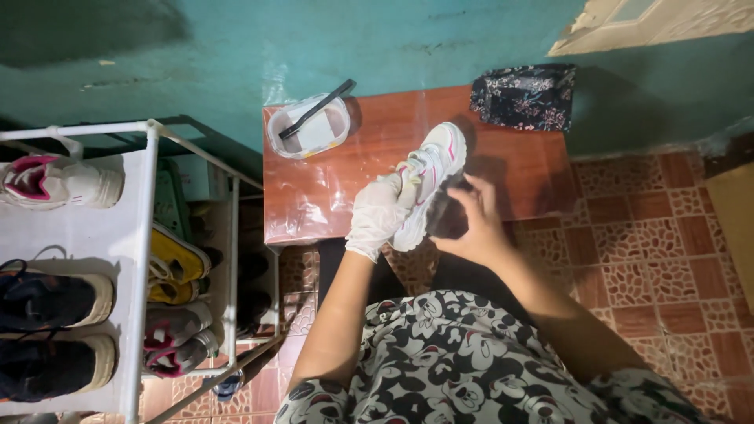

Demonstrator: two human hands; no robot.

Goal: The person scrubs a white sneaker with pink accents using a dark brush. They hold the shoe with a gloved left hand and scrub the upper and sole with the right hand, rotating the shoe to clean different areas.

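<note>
**White sneaker held over the desk, toe up and away**

The white sneaker (428, 177) with pink trim is held in the air above the near edge of the desk (330, 180). Its long axis runs from the hands up and slightly right, with the toe pointing away toward the wall.

The left hand (377, 216), in a white glove, has its grip closed around the shoe's side. The right hand (471, 224), bare, clenches a dark cloth (446, 212) pressed against the shoe's heel end.

On the reddish-brown desk stand a white tub (310, 129) with a dark brush (318, 108) lying across it, and a floral pouch (525, 96) at the far right corner. The wall behind is teal; the floor is patterned red tile. A white shoe rack (141, 259) with several pairs stands on the left.
</note>
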